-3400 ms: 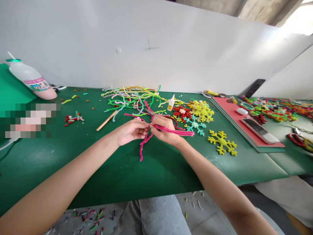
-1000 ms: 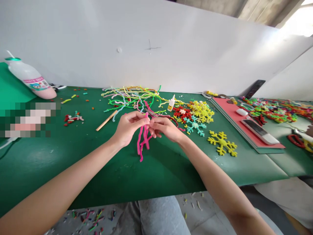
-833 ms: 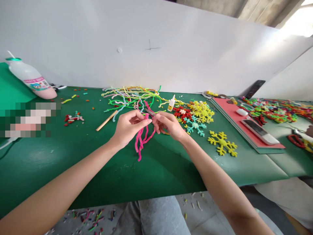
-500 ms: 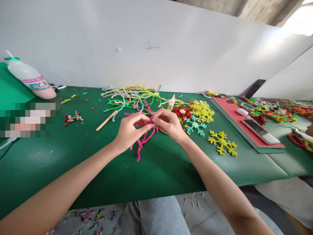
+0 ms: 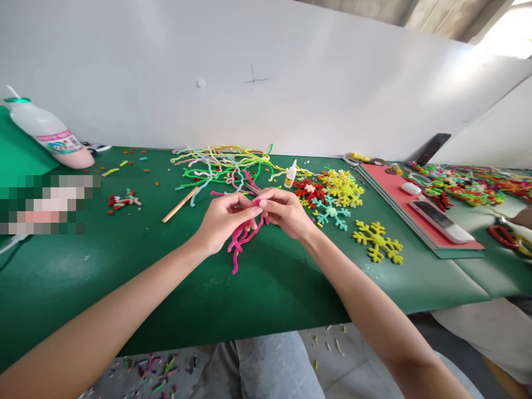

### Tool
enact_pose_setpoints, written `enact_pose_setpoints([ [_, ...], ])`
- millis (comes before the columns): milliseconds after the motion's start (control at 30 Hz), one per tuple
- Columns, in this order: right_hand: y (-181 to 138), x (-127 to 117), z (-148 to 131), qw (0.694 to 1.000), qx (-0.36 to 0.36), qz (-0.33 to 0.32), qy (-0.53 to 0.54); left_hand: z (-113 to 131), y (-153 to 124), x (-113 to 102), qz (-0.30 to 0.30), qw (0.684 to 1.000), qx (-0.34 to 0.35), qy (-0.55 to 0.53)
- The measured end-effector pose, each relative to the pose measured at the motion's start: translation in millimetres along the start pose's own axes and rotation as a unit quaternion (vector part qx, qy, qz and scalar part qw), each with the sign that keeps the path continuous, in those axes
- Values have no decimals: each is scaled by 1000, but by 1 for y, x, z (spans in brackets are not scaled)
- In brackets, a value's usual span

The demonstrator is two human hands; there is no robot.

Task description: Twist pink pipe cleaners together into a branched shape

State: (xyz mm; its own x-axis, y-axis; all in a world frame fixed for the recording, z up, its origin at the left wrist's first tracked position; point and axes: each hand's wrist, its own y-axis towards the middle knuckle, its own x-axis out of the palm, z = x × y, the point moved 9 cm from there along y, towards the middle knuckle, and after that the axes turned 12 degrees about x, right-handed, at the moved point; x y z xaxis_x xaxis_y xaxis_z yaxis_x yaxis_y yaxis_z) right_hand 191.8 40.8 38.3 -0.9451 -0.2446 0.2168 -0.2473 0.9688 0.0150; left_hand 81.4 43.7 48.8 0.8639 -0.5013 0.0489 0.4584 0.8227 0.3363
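Note:
My left hand (image 5: 220,220) and my right hand (image 5: 286,213) meet above the green table (image 5: 124,266), fingertips pinched together on a bundle of pink pipe cleaners (image 5: 241,239). The pink strands hang down from the pinch and trail onto the table. Just behind my hands lies a heap of loose pipe cleaners (image 5: 220,163) in several colours. Finished snowflakes lie to the right: red (image 5: 308,191), yellow (image 5: 343,187), teal (image 5: 331,213), and a single yellow one (image 5: 378,243).
A small glue bottle (image 5: 291,174) stands by the heap, a wooden stick (image 5: 179,205) lies left of it. A pink-and-white drink bottle (image 5: 50,136) lies far left. A red mat with a phone (image 5: 440,221) and another person's pile of pipe cleaners (image 5: 469,185) are at right.
My right hand let the long pink strand fold in from the right. The strands have been gathered into one bundle, and both hands now pinch it at the top.

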Motion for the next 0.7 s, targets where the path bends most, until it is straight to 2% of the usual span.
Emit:
enact_pose_setpoints([
  [133,2,3,5,999,18,-27,42,-5,0,6,-28,998,-34,-43],
  [267,2,12,11,993,43,-70,87,-7,-2,10,-40,995,-40,-83],
  [400,-1,20,10,989,48,-110,88,-11,-3,13,-52,992,-48,-105],
  [700,4,19,18,982,61,-90,156,-7,-3,10,-18,996,-21,-85],
])
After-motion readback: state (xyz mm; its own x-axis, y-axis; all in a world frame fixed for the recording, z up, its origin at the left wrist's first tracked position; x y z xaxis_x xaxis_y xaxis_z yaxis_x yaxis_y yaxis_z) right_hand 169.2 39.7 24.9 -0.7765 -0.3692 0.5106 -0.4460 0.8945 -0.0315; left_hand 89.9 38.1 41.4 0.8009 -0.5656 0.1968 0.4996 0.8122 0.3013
